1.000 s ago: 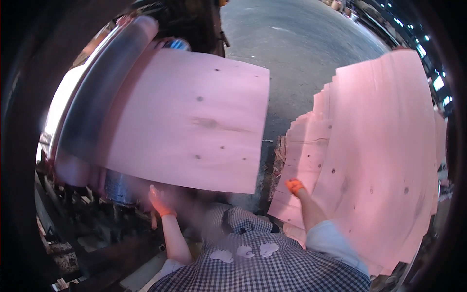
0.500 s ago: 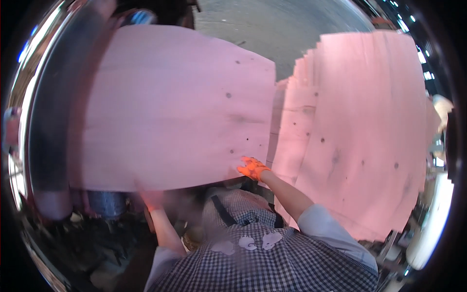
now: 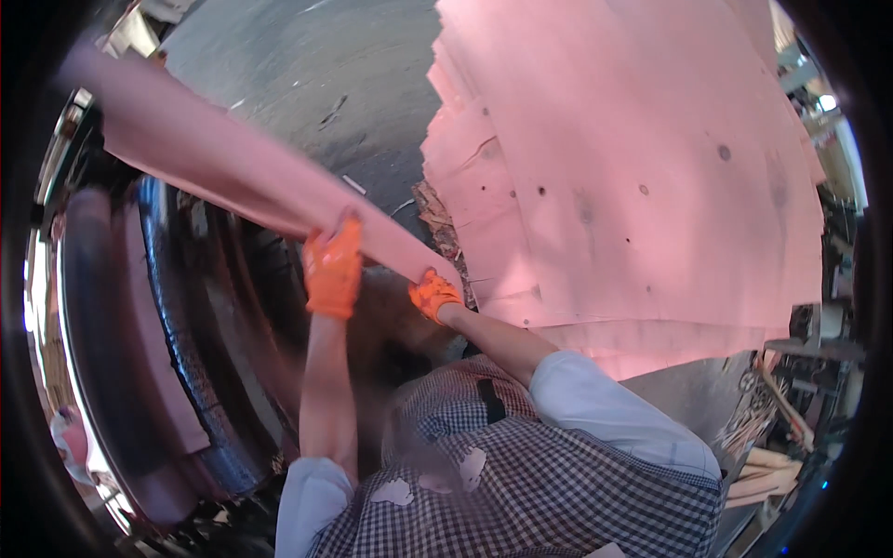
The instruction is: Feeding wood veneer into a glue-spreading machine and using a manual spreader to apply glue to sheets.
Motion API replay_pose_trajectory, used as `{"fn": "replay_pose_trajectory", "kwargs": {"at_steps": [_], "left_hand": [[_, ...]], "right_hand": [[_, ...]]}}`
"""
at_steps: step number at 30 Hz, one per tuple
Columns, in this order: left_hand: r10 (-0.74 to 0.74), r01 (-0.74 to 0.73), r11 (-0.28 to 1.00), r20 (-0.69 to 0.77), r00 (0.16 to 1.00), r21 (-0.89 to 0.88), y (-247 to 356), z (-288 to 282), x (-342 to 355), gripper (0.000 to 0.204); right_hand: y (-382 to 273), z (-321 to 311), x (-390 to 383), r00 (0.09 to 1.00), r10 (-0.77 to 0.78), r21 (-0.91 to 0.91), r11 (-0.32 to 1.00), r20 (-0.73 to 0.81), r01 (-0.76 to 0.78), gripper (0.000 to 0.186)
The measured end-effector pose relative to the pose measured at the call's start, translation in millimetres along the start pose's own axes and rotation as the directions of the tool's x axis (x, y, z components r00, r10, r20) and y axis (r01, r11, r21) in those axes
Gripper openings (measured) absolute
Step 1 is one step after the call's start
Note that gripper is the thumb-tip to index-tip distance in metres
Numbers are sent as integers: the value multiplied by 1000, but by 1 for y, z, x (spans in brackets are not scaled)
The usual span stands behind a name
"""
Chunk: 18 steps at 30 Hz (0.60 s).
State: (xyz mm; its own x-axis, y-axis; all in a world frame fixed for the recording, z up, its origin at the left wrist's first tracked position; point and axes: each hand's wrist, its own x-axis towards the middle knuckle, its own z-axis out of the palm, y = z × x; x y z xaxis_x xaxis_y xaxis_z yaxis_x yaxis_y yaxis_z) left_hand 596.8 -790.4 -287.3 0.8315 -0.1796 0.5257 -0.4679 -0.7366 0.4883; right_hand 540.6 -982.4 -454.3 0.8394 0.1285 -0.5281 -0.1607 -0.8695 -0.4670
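Observation:
A large pinkish wood veneer sheet point(image 3: 233, 149) is lifted off the rollers and tilted steeply, so it shows as a narrow slanting band. My left hand point(image 3: 335, 267), in an orange glove, grips its near edge, slightly blurred by motion. My right hand point(image 3: 434, 294), also orange-gloved, has its fingers closed on the sheet's right end. The sheet's far left end is smeared by motion. To the right lies a stack of veneer sheets point(image 3: 633, 186) with dark knots and ragged, uneven edges.
At the left stands a machine with a long dark roller point(image 3: 98, 344) and a shiny wet-looking roller point(image 3: 191, 344); a strip of pink veneer point(image 3: 153, 316) shows between them. Beyond is grey floor point(image 3: 307, 74) with scraps. Wood offcuts point(image 3: 763, 479) lie at the lower right.
The veneer sheet has gone from lying flat over the rollers to being raised on edge, baring the rollers. My left hand has moved up and gripped it. The view has turned rightward.

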Motion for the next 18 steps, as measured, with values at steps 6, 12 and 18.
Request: {"fn": "replay_pose_trajectory", "kwargs": {"at_steps": [6,12,18], "left_hand": [[-131,442,751,546,828,-490,235,78,118,58],[292,609,195,638,713,-769,293,93,81,73],[-153,545,452,541,827,-706,178,27,16,68]], "right_hand": [[104,-40,-65,951,33,393,914,-307,95,42],[290,-9,-97,833,452,944,233,-318,234,44],[307,-38,-87,564,763,916,-90,316,-391,61]]}}
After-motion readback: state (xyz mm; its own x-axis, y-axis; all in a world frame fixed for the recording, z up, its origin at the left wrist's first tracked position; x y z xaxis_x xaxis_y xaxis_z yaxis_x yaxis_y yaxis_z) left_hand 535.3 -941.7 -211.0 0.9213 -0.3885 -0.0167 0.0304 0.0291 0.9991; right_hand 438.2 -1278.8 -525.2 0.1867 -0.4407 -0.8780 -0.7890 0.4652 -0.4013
